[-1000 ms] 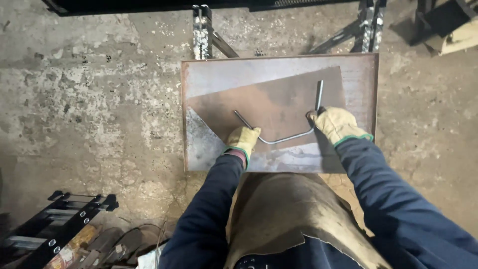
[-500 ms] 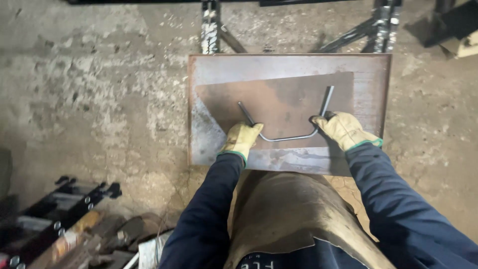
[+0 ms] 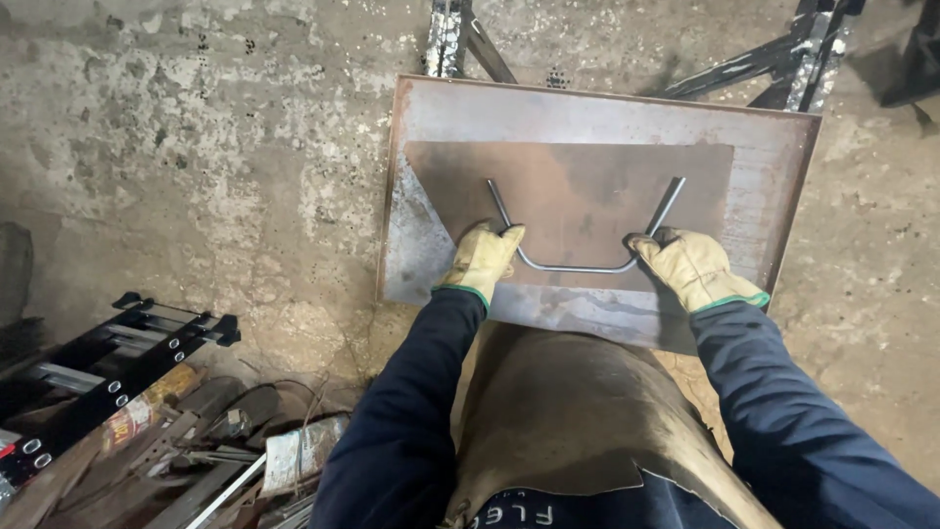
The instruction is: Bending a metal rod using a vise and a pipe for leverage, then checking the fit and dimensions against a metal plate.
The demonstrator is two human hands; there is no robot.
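Rough concrete floor under the rusty steel plate [image 3: 597,118]; since a second ago I note the bent rod [image 3: 578,264] squared up on it, left hand [image 3: 482,260] and right hand [image 3: 693,266] closed round its corners.

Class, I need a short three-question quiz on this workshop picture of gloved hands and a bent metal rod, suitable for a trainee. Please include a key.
1. True or false: both hands wear gloves.
2. What does the bent rod lie on? A) concrete floor B) rusty steel plate C) leather apron
3. Which hand grips the rod's bend nearer the plate's right edge?

Key:
1. True: left hand and right hand wear yellow gloves.
2. B, the steel plate.
3. The right hand.
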